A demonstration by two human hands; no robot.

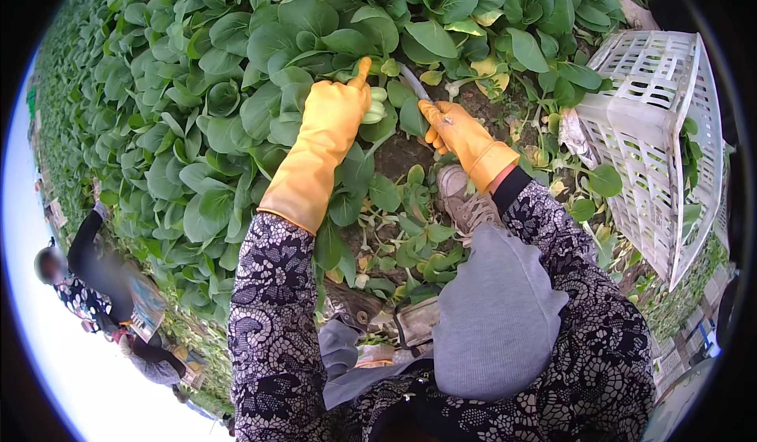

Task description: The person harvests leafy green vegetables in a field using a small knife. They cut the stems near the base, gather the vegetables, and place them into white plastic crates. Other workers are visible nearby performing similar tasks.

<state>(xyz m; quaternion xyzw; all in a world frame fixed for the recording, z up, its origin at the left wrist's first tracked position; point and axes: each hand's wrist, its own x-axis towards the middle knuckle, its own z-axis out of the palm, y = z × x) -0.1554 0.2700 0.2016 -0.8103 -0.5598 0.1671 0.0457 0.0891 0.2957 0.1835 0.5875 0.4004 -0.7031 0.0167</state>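
My left hand, in an orange-yellow rubber glove, is closed around a head of bok choy at the edge of the planted bed. The pale stems show beside the glove, while one finger points up over the leaves. To its right, my right hand wears a matching glove and grips a sickle by its handle end. Its thin curved blade reaches up and left towards the leaves, and the tip is hidden among them. The fist mostly covers the handle.
Dense bok choy plants fill the left and top. A white plastic crate leans at the right with some leaves inside. Cut stumps and loose leaves litter the soil around my shoe. Other people work at far left.
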